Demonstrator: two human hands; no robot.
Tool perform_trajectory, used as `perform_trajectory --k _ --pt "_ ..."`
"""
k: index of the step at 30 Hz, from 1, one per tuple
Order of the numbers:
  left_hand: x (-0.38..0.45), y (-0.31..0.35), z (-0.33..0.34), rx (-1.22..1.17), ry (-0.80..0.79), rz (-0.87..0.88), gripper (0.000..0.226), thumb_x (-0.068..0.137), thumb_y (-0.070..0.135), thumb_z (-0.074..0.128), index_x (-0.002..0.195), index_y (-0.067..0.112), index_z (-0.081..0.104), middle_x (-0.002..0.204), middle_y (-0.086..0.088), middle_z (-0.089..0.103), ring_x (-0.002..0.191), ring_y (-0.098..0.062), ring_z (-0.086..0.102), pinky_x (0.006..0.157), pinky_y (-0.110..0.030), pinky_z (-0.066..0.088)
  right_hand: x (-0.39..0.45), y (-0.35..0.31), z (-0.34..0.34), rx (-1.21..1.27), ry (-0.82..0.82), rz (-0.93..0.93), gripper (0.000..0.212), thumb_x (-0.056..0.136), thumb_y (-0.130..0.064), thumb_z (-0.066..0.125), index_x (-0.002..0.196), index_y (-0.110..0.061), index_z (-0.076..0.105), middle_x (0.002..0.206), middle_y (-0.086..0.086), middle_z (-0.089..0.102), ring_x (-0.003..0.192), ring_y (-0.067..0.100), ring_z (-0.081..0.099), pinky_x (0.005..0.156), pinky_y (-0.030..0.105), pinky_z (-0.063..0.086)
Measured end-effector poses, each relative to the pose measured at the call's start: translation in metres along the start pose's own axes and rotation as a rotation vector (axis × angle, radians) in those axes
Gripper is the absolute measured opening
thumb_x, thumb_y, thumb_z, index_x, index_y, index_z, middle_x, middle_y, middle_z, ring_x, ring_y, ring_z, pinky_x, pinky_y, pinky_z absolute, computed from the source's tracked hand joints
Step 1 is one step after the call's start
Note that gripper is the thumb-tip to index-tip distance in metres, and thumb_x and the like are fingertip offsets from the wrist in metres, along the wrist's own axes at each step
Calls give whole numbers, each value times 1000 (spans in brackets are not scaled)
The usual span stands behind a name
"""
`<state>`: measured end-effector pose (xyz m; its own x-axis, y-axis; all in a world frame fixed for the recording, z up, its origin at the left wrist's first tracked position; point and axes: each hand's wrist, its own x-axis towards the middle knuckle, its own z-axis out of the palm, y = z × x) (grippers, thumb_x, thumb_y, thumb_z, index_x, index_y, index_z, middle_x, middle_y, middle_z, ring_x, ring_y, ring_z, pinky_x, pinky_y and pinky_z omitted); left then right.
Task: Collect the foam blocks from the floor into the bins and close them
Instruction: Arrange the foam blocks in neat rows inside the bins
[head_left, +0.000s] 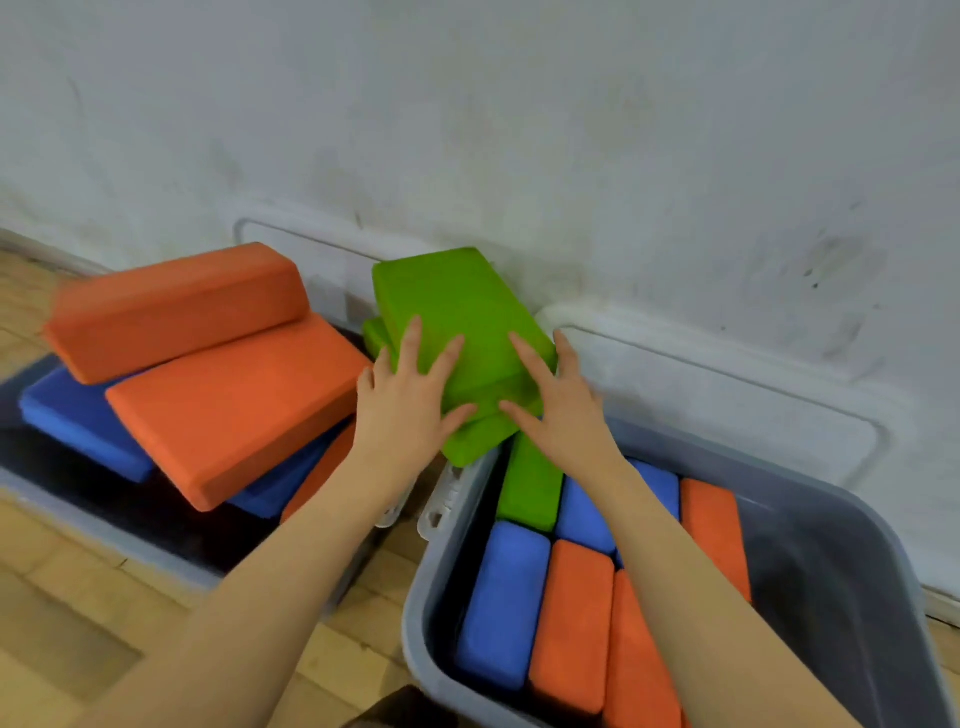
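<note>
Two bins (857, 571) already hold most blocks, yet your spread fingers (447, 358) rest on green blocks (457, 306) straddling the rims, and both lids (727, 384) stand open.

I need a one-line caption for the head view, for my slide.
Both hands, left and right, rest on stacked green blocks between two open bins.
</note>
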<state>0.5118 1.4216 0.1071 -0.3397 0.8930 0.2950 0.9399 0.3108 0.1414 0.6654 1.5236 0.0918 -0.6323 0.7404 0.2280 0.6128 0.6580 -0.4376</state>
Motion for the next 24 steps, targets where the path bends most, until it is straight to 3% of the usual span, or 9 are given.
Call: perform_trajectory --k 3,6,10,13,16,18,21,22,24 --pt "6 -8 13 -136 51 137 53 82 40 61 128 16 56 132 -27 48 96 -52 56 82 -55 48 11 3 10 193 45 -40 72 83 -30 69 143 -37 29 150 18 12 137 34 26 112 36 24" --pt "2 -11 12 -256 224 185 43 87 34 47 125 16 54 125 -25 52 100 -49 55 86 -56 49 11 0 11 227 196 -85 59 82 -39 65 137 -34 44 145 18 25 132 33 32 109 34 28" --pt "8 -5 -6 -312 397 286 37 92 26 49 129 22 45 132 -21 42 116 -50 44 98 -58 39 4 -15 0 290 369 -75 53 84 -43 60 133 -39 41 141 12 28 129 28 36 106 45 37" --pt "10 -2 -22 -251 406 420 60 84 37 60 137 22 37 141 -13 26 126 -46 32 107 -57 30 -2 -21 -18 302 473 -78 51 83 -47 58 131 -42 40 141 12 28 130 28 36 103 50 37" --pt "11 -1 -31 -168 436 438 80 73 32 73 140 22 31 139 -10 26 123 -44 31 105 -55 33 -6 -27 -31 312 505 -63 51 81 -50 57 130 -44 41 139 9 28 128 27 37 103 51 37" --pt "13 1 -32 -160 459 419 75 77 29 70 140 21 31 137 -8 29 119 -46 38 101 -55 39 -7 -30 -36 313 528 -75 51 82 -49 55 131 -45 40 141 8 29 128 23 36 104 48 36" --pt "13 -3 -29 -199 476 355 74 78 23 72 140 21 33 139 -6 30 118 -49 42 95 -58 43 -4 -30 -35 369 511 -121 61 88 -39 56 140 -47 25 149 3 24 131 8 30 108 30 33" --pt "15 -7 -27 -205 489 334 75 76 19 74 140 21 34 139 -5 30 118 -50 41 95 -59 43 -4 -29 -31 422 488 -97 67 88 -38 57 142 -45 19 150 -5 23 131 5 32 106 25 34" --pt "18 -17 -25 -194 516 293 76 74 14 76 139 22 36 140 -5 30 118 -52 40 95 -60 42 -6 -26 -18 514 432 -4 73 85 -42 58 144 -36 16 145 -24 23 125 6 41 101 29 40"
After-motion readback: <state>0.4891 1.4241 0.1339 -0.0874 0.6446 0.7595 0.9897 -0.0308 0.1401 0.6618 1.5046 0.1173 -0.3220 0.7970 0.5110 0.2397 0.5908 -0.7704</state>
